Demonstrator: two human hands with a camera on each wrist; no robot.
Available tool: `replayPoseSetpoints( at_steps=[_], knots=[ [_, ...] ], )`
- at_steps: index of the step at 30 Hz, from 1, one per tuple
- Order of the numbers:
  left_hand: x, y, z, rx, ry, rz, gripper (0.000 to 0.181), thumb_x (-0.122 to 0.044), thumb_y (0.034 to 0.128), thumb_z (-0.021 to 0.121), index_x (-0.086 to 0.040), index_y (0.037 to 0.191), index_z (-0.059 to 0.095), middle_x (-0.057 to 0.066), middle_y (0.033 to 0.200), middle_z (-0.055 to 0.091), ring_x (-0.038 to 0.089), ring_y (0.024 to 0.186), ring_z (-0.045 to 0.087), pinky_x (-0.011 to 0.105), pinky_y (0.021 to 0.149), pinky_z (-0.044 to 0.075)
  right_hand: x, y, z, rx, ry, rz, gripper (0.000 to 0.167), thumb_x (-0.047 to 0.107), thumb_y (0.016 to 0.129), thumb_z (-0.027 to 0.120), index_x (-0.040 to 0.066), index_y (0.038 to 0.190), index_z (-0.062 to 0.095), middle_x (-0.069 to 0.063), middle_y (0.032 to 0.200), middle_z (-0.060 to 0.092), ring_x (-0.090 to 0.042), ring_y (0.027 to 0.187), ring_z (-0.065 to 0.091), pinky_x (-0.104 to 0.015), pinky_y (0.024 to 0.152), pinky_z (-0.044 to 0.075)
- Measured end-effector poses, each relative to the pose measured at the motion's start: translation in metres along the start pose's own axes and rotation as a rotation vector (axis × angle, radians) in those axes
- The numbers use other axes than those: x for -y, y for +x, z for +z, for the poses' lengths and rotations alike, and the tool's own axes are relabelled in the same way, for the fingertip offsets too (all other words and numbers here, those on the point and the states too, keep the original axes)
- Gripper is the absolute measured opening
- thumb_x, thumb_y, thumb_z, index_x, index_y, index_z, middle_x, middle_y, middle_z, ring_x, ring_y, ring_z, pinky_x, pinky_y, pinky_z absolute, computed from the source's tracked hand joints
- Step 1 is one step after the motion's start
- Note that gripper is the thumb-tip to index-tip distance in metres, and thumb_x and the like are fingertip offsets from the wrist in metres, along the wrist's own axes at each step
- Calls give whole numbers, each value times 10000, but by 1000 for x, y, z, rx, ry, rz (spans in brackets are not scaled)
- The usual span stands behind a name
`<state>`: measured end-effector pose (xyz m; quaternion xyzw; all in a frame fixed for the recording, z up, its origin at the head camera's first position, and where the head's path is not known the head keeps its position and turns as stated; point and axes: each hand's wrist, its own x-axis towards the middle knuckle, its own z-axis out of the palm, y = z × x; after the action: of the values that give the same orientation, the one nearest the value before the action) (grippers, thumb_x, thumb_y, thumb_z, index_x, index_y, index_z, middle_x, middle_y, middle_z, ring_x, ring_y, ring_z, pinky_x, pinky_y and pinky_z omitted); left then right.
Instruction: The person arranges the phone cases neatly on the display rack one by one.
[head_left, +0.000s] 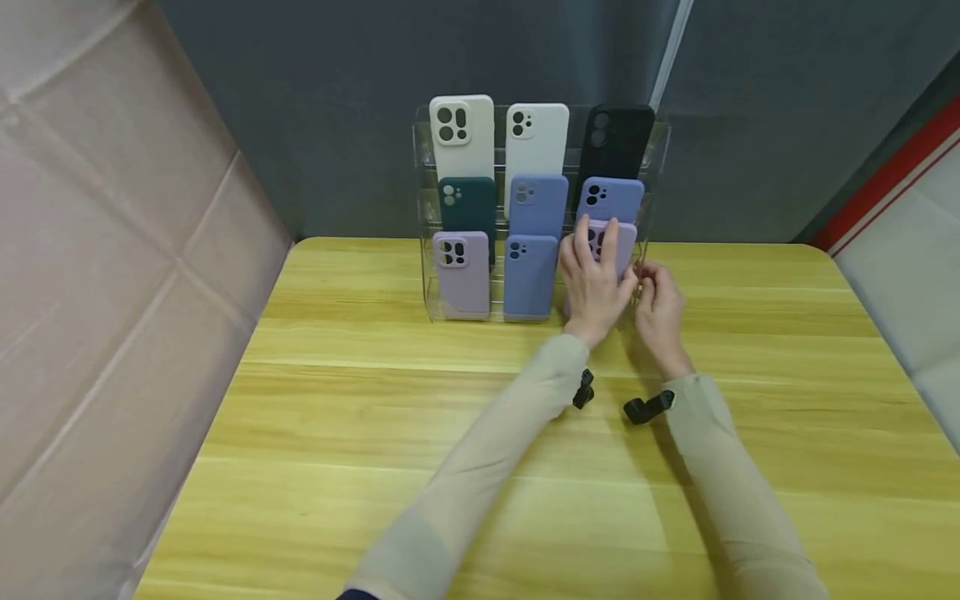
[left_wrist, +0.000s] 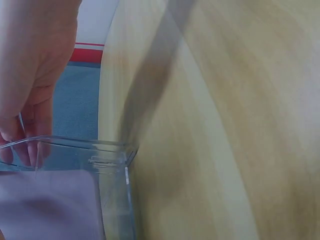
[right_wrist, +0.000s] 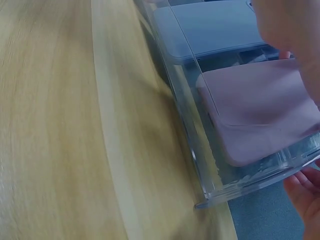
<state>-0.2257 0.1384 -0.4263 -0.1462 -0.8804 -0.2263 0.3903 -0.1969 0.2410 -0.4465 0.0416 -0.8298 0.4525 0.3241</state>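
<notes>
My left hand (head_left: 597,287) grips a light purple phone case (head_left: 625,242) in the bottom right slot of a clear tiered display rack (head_left: 424,292). Its fingers reach over the case's camera end, and the thumb lies along the right side. The right wrist view shows this case (right_wrist: 260,100) leaning inside the clear front lip. My right hand (head_left: 660,312) has curled fingers at the rack's right side edge, and the left wrist view shows its fingers (left_wrist: 42,120) around that clear edge. A blue-purple phone case (head_left: 611,198) stands just behind the held one.
Left of the hands stand a blue phone case (head_left: 530,279) and a pale purple one (head_left: 463,283). Higher tiers hold a dark green case (head_left: 468,204), a white case (head_left: 537,137) and a black case (head_left: 618,142), among others. A wooden table (head_left: 337,400) bears the rack before a grey partition (head_left: 300,125).
</notes>
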Motion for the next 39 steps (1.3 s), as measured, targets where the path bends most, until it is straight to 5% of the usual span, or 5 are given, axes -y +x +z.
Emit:
replayPoseSetpoints(
  at_steps=[20, 27, 34, 39],
  knots=[
    [-4, -15, 4, 41, 50, -67, 672, -359, 806, 710, -170, 1369, 395, 175, 1436, 224, 332, 1225, 329, 414, 1020, 331, 2, -2, 3, 8, 77, 63, 248, -28, 975, 388, -167, 1107, 545, -306, 1024, 601, -379, 905, 599, -60, 711, 406],
    [1, -13, -17, 101, 33, -84, 651, -372, 845, 670, -177, 1387, 369, 185, 1467, 197, 328, 1314, 275, 398, 1060, 299, 2, -1, 0, 64, 87, 118, 275, 18, 979, 408, -165, 1148, 524, -317, 1063, 581, -399, 952, 558, -89, 725, 386],
    [42, -12, -64, 48, -197, 22, 592, -240, 845, 656, -71, 1352, 401, 215, 1430, 298, 309, 1334, 286, 371, 1107, 219, 12, -4, -27, 186, 12, 187, 380, 159, 1001, 411, -79, 1290, 474, -243, 1236, 539, -305, 1074, 504, -210, 836, 411],
    [89, -17, -99, -8, -293, 28, 617, -172, 812, 681, 1, 1341, 417, 262, 1397, 335, 338, 1325, 305, 425, 1099, 236, 18, -8, -50, 244, -13, 149, 443, 159, 999, 410, -59, 1383, 380, -249, 1375, 419, -390, 1227, 413, -465, 975, 398]
  ],
)
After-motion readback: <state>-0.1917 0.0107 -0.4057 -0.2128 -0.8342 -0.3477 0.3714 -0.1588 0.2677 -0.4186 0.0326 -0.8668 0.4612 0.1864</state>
